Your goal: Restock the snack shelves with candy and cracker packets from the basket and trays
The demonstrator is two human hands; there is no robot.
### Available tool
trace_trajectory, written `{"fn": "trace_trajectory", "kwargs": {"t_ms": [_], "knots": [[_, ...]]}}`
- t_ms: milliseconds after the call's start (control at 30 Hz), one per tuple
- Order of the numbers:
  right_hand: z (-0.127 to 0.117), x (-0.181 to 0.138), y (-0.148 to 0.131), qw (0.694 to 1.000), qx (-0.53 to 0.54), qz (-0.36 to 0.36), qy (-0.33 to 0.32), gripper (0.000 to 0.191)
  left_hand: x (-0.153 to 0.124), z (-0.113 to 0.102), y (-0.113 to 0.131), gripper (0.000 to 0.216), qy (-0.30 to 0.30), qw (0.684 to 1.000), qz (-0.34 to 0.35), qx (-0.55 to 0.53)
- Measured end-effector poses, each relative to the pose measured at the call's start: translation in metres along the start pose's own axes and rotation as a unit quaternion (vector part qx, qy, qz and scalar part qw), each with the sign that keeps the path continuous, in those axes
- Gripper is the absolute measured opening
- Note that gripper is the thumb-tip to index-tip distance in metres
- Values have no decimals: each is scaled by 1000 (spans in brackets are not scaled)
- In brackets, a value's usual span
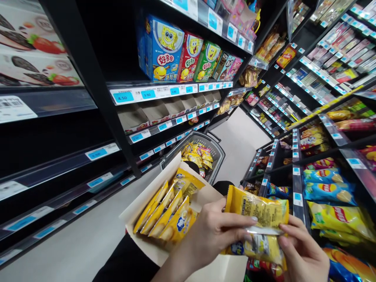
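Both my hands are closed around yellow snack packets at the lower right. My left hand pinches their left part, its fingers lying across the printed back. At the right end, my right hand grips them between thumb and fingers. A white seam or edge runs across the middle; one packet appears to lie against another. Beneath my left forearm, a pale cardboard box rests tilted at my lap. Several similar yellow packets stand in a row inside it, partly covered by my left hand.
Beyond the box, a grey shopping basket on the floor holds loose yellow packets. Shelves with price tags flank the aisle. Cartoon snack boxes stand on the left shelf; chip bags fill the right shelves. Pale floor stretches ahead.
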State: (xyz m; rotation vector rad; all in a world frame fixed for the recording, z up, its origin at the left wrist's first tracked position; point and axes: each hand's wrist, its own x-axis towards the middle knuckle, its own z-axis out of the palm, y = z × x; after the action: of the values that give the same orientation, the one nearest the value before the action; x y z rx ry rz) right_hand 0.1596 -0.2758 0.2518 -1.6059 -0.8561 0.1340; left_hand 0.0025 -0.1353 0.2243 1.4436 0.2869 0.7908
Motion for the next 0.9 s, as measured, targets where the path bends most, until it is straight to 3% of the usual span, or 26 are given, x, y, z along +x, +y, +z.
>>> {"fn": "trace_trajectory", "kwargs": {"t_ms": [233,367,500,600,767,833,900], "knots": [[3,0,0,998,-52,-27,10,14,0,0,7,25,-22,994,54,89],[-1,-1,-1,992,-112,-63,-6,15,0,1,9,24,-11,990,81,112],[1,-1,-4,992,-98,-73,-4,16,-1,2,10,19,10,988,82,127],[6,-2,-7,993,-84,-87,-4,16,0,3,10,19,39,993,39,104],[19,-4,-15,992,-52,-110,33,10,-1,8,4,16,126,986,-94,-49],[22,-5,-19,991,-46,-111,55,14,-2,10,2,27,160,972,-130,-113],[23,-7,-22,989,-48,-122,64,13,-1,11,1,42,153,960,-163,-170]]}}
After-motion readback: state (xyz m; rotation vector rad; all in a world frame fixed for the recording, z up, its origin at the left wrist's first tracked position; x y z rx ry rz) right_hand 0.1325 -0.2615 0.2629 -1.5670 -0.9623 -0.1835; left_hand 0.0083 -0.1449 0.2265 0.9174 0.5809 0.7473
